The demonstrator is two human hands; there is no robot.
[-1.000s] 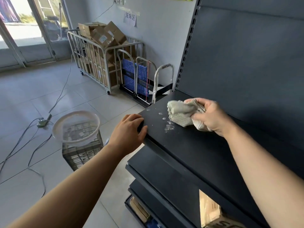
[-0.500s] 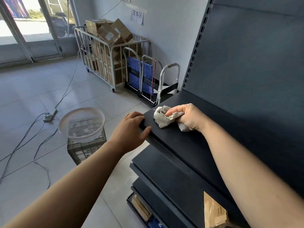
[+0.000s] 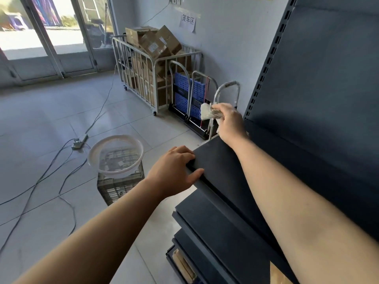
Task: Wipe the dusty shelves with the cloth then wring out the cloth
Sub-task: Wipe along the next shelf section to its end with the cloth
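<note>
A dark blue metal shelf (image 3: 223, 167) runs from the middle of the view to the lower right, with lower shelves (image 3: 207, 226) beneath it. My right hand (image 3: 229, 121) is lifted above the shelf's far left corner and grips a bunched striped cloth (image 3: 208, 114), which sticks out past the shelf end. My left hand (image 3: 174, 167) rests on the shelf's near front corner, thumb under the edge and fingers on top.
A white basin (image 3: 114, 155) of water sits on a dark crate (image 3: 119, 187) on the tiled floor left of the shelf. Cables (image 3: 61, 160) trail across the floor. A cage trolley of cardboard boxes (image 3: 151, 64) and folded hand carts (image 3: 190, 95) stand against the wall.
My right hand has swept the cloth left along the shelf and lifted it off the far left corner. My left hand has stayed on the shelf edge.
</note>
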